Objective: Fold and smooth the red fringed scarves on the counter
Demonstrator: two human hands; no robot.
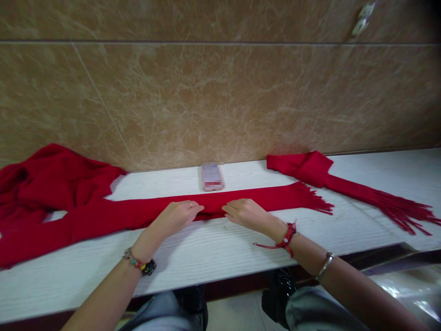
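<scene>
A long red scarf (138,212) lies stretched along the white tabletop, folded into a narrow strip, its fringe fanned out at the right end. At its middle, my left hand (179,217) pinches the near edge between thumb and fingers. A short way to the right, my right hand (244,212) grips the same edge, also closed. Between the two hands the cloth is slightly lifted and puckered. My fingertips are partly hidden by the fabric.
A heap of red cloth (55,179) sits at the far left. Behind the scarf a phone (212,177) lies near the tiled wall (220,101). Another red scarf (306,168), knotted or folded with a fringed tail, rests at the right. The table's front edge is close to my legs.
</scene>
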